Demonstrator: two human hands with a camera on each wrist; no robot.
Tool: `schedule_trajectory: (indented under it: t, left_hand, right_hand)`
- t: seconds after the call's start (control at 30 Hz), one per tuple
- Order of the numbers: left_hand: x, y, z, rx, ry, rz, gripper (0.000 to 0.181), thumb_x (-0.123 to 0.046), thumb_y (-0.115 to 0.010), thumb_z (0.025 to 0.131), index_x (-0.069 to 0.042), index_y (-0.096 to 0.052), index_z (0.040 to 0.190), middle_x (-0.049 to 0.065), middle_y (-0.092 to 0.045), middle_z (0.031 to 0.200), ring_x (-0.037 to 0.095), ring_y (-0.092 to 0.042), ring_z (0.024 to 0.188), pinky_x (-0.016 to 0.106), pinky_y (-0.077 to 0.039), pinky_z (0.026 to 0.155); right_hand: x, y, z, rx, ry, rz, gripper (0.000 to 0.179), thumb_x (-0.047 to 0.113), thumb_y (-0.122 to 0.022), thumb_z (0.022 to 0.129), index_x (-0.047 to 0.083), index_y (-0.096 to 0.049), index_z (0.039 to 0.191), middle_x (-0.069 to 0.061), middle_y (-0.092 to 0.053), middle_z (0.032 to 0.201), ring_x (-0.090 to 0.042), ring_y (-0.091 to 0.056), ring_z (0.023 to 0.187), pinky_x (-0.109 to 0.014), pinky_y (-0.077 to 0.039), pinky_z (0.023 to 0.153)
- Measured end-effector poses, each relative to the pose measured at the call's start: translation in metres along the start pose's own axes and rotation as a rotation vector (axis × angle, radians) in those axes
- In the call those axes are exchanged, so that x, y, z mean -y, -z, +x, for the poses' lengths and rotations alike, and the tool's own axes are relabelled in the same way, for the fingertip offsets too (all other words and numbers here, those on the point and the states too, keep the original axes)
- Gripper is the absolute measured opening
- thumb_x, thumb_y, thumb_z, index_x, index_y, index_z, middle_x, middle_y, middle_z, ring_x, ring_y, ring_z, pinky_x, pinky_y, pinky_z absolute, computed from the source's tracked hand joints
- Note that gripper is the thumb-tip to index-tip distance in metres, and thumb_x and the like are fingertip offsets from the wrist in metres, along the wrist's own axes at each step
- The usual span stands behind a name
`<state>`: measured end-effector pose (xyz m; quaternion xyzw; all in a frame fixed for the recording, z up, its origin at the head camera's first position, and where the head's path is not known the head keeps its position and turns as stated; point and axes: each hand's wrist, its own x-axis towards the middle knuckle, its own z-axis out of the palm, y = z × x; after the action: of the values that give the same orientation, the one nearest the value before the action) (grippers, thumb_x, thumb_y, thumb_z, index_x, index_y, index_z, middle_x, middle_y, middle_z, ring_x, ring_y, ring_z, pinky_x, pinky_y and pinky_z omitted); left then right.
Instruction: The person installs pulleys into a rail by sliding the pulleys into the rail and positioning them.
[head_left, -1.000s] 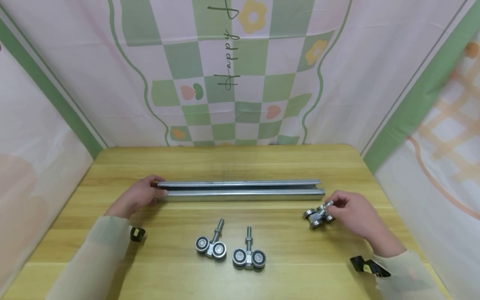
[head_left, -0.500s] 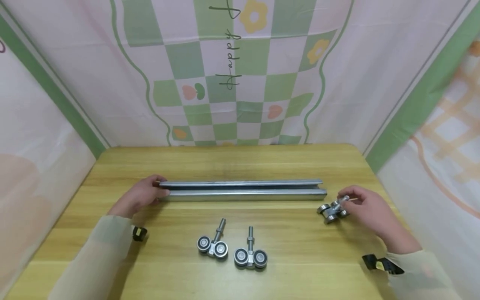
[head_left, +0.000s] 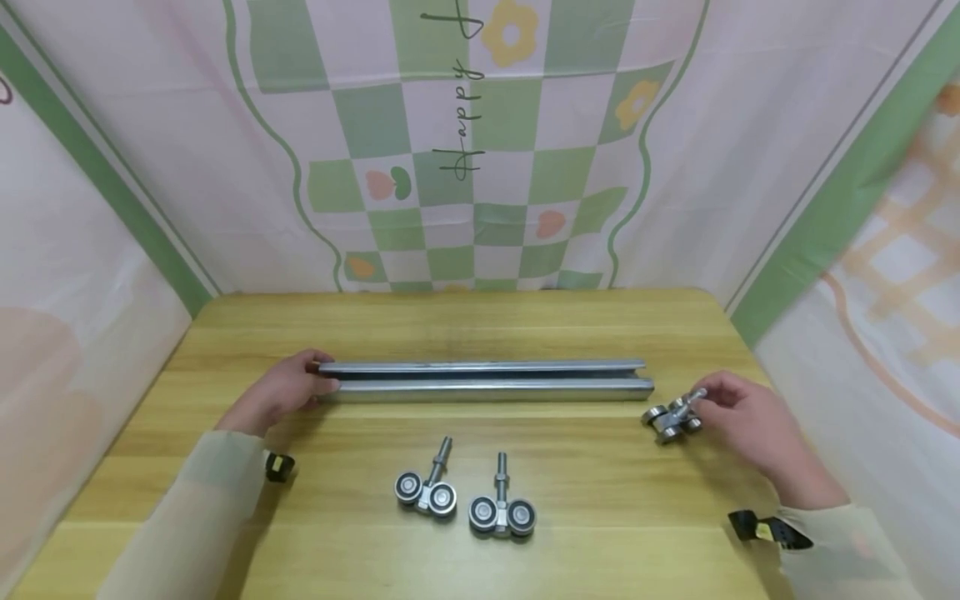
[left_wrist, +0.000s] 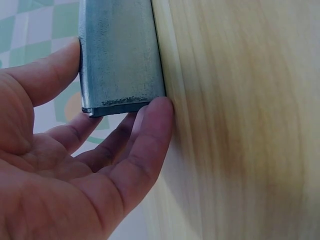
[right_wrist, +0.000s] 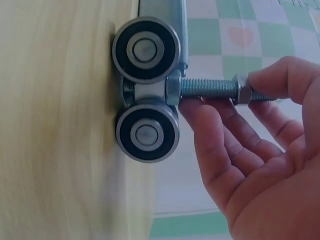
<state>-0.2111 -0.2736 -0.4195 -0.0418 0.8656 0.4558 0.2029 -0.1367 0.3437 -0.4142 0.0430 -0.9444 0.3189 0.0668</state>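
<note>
A slotted steel rail [head_left: 487,390] lies across the table, its open slot facing up. My left hand [head_left: 288,385] grips the rail's left end, thumb on the near side; in the left wrist view the fingers curl around the end of the rail [left_wrist: 122,55]. Off the rail's right end, my right hand [head_left: 746,417] holds a roller trolley [head_left: 673,418] by its threaded bolt. The right wrist view shows the trolley's wheels [right_wrist: 146,50] near the table, its bolt [right_wrist: 210,88] pinched between thumb and fingers. Two more roller trolleys lie in front: one [head_left: 425,492] tilted, another [head_left: 502,515] beside it.
The wooden table [head_left: 600,533] reaches back to a checked curtain [head_left: 498,175]. Further fabric walls [head_left: 885,350] stand along both sides. A black wrist strap with a small device [head_left: 771,531] sits at the right sleeve, and another [head_left: 279,467] at the left.
My right hand has drawn the held roller trolley to the right, away from the rail's end, and has nearly stopped. The left hand stays on the rail.
</note>
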Motion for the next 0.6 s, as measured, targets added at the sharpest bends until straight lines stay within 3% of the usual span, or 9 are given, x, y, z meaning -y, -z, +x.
schedule_trajectory:
  t: [0.2,0.4,0.6]
  left_hand:
    - [-0.002,-0.001,-0.002,0.004,-0.001,-0.013,0.052,-0.018,-0.068,0.096,0.0,-0.045,0.138,0.019,-0.054,0.124,0.029,-0.058,0.098,0.041,-0.052,0.083]
    - [-0.002,-0.002,-0.003,0.001,-0.001,-0.01,0.052,-0.018,-0.068,0.096,0.0,-0.044,0.139,0.019,-0.054,0.123,0.028,-0.058,0.098,0.041,-0.053,0.082]
    - [-0.003,-0.002,-0.003,-0.004,-0.002,-0.003,0.05,-0.017,-0.067,0.096,0.001,-0.045,0.138,0.019,-0.055,0.122,0.028,-0.058,0.096,0.04,-0.052,0.081]
  right_hand:
    - [-0.007,0.006,0.003,-0.028,-0.048,-0.032,0.011,0.013,-0.067,0.094,0.004,-0.068,0.101,-0.014,-0.071,0.096,-0.02,-0.06,0.084,-0.035,-0.045,0.069]
    - [-0.018,0.012,0.005,-0.05,-0.104,-0.041,0.02,0.017,-0.063,0.097,0.0,-0.065,0.107,-0.02,-0.07,0.1,-0.012,-0.062,0.074,-0.03,-0.046,0.066]
    - [-0.026,0.016,0.008,-0.087,-0.164,-0.041,0.024,0.021,-0.061,0.097,0.001,-0.064,0.109,-0.022,-0.07,0.102,-0.017,-0.061,0.076,-0.037,-0.042,0.071]
